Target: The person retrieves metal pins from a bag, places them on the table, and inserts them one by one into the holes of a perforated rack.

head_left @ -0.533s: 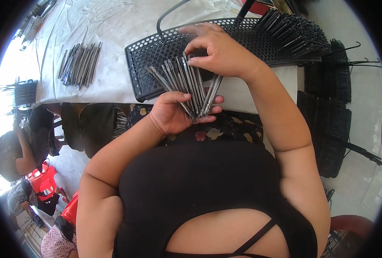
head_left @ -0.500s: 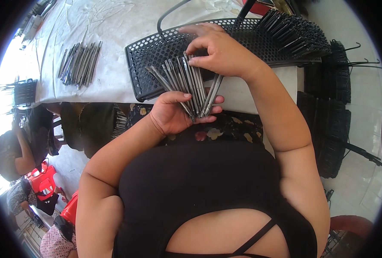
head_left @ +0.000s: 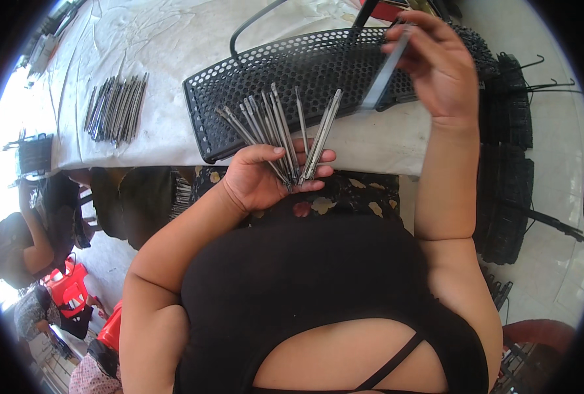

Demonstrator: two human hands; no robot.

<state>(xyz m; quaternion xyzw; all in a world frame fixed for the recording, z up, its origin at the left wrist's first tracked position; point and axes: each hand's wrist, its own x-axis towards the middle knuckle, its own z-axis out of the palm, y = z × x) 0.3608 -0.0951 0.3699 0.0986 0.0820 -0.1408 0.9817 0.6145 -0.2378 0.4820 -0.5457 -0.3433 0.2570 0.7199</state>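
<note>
**One thin strip up in my right hand point(head_left: 440, 73), a fan of thin metal strips point(head_left: 283, 128) in my left hand point(head_left: 256, 176)**

The black perforated tray point(head_left: 266, 71) lies on the white-covered worktop point(head_left: 154, 39) in front of me. My left hand is just off the tray's near edge, palm up, thumb pressed over the fan of thin metal strips near their lower ends; their upper ends spread apart in front of the tray's left half. My right hand is raised over the tray's right part, finger and thumb closed on the top of a single strip point(head_left: 386, 73). That strip is blurred and slants down to the left, its lower end by the tray's near edge.

Left of the tray, well apart from it, a loose bundle of similar strips point(head_left: 114, 110) lies side by side on the worktop. At the tray's right end a dense dark stack point(head_left: 479, 49) shows partly behind my right hand. A curved grey bar point(head_left: 232, 41) rises by the tray's far edge. Between the tray and me is a dark floral cloth point(head_left: 325, 203).
</note>
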